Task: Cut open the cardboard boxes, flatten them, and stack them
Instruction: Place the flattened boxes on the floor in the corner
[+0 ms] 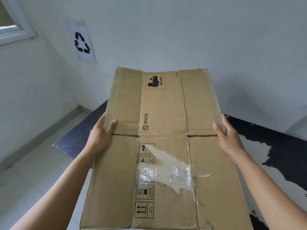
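Extended forward, left hand [101, 131] and right hand [228, 136] grip.

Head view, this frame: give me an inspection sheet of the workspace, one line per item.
Surface: dark table, its top worn to white patches on the right.
Job's things: one flattened cardboard box, held above the table, printed side up; a torn patch with crinkled clear tape near its middle. No cutter or stack in view.
Clutter: nothing seen.
Hands: left hand grips the box's left edge, right hand its right edge, thumbs on top.
Cables: nothing seen.
Surroundings: white wall with a recycling sign, window frame at upper left, tiled floor.
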